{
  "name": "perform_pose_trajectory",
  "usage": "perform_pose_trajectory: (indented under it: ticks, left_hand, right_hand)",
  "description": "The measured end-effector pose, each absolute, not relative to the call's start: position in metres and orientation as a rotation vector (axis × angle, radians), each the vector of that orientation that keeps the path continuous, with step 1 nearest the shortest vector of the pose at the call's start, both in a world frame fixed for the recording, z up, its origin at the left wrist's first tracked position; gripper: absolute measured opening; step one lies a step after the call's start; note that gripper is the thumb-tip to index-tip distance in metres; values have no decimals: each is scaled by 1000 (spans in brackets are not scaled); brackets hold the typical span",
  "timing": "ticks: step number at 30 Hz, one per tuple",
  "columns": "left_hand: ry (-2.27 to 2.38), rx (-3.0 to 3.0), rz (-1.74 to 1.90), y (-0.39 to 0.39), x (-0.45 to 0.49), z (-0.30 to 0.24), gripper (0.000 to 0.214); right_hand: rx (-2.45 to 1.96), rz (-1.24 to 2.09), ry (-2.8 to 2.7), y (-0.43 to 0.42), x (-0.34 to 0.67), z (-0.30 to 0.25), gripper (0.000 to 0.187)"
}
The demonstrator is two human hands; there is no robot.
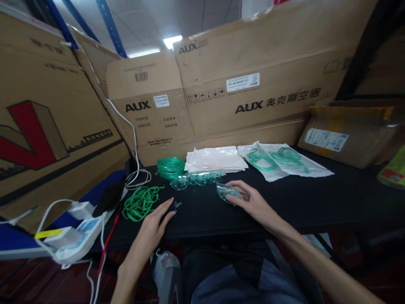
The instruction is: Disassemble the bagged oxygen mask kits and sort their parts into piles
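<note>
My right hand (248, 198) pinches a clear, green-tinted plastic face mask (224, 192) just above the black tabletop. Its thumb lies on the near side and the fingers curl over the far side. Low over the table at the left, my left hand (156, 221) has its thumb and fingertips around a small clear plastic piece (177, 205), whose exact kind I cannot make out. Beside that hand lies a tangle of green elastic straps (141, 203). Farther back are a coil of green tubing (171, 168) and a row of similar clear masks (199, 179).
White plastic bags (217, 159) are stacked behind the masks. Right of them, flat packets (286, 162) hold green tubing. A taped carton (344, 135) stands at the right. Large cardboard panels (215, 114) wall the back. A power strip (79, 240) with cables sits at the left.
</note>
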State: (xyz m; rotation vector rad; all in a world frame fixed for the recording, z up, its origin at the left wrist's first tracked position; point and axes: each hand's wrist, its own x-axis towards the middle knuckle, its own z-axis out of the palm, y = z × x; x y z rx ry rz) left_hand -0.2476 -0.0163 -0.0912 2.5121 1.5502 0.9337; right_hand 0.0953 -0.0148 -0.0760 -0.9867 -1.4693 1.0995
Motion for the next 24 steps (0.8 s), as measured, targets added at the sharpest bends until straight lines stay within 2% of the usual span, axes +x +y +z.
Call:
perform_pose_trajectory:
  ticks: [7,14,19,24]
  left_hand:
    - [1517,2488,969,-14,-239,-91,41]
    - [1389,2530,1151,-8,-167,-63,36]
    - [1246,2689,1131,47,-119,-49,33]
    - [1186,2699,1119,84,-111,-57,28]
  right_hand:
    - [-1109,635,-1612,25,136,-69,43]
    - [-1138,481,-1736,70,135,-65,38]
    - [-1151,436,-1791,81,128,-70,39]
    - [-1176,420,-1783,83,128,-76,41]
